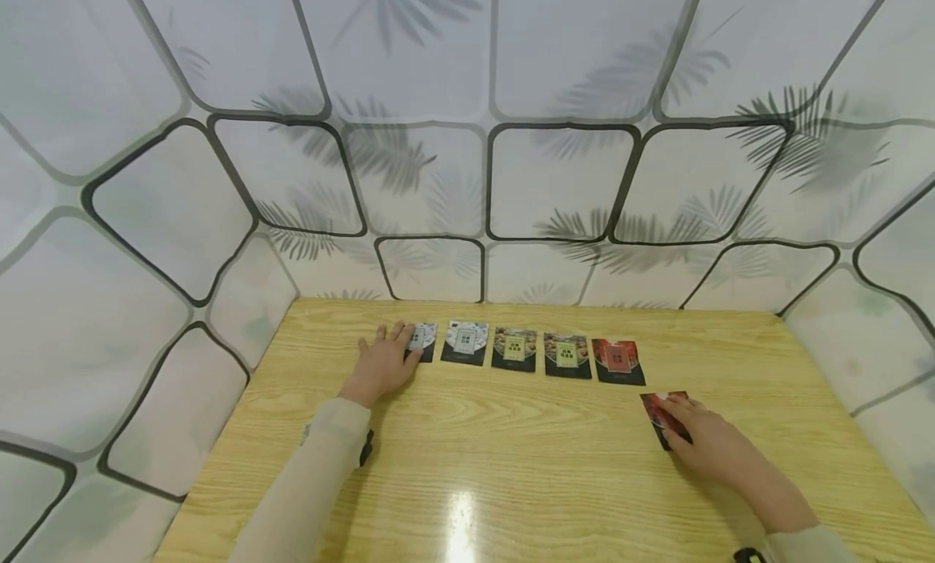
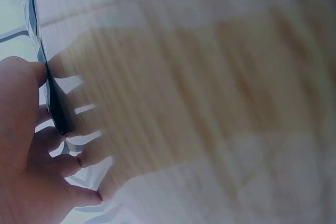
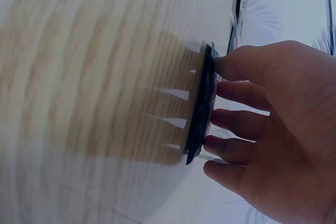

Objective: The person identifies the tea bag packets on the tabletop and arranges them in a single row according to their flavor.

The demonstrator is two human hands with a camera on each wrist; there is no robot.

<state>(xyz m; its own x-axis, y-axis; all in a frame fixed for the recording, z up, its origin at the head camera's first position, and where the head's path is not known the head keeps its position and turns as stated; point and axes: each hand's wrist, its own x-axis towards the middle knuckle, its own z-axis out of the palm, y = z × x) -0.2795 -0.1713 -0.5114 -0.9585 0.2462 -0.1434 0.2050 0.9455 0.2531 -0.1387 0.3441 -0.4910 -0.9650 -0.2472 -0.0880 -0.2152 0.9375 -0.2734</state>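
Note:
At the left end of a row, my left hand (image 1: pixel 383 366) rests with spread fingers partly on a white-and-black sachet (image 1: pixel 425 342). The left wrist view shows the thumb (image 2: pixel 39 73) on that sachet's face and several fingertips on the table. To the right and nearer me, my right hand (image 1: pixel 704 437) lies over a red-and-black sachet (image 1: pixel 655 417) set at a slant. In the right wrist view its extended fingers (image 3: pixel 236 121) and thumb touch the top face of this sachet (image 3: pixel 199 114), which sits low over the wood. My right hand hides part of its print.
Between the hands the row continues with another white-and-black sachet (image 1: pixel 465 342), two yellow-labelled sachets (image 1: pixel 514 350) and a red sachet (image 1: pixel 618 362). All lie flat on the wood-grain table (image 1: pixel 467 433). Patterned fabric walls (image 1: pixel 562 182) enclose the table's back and sides.

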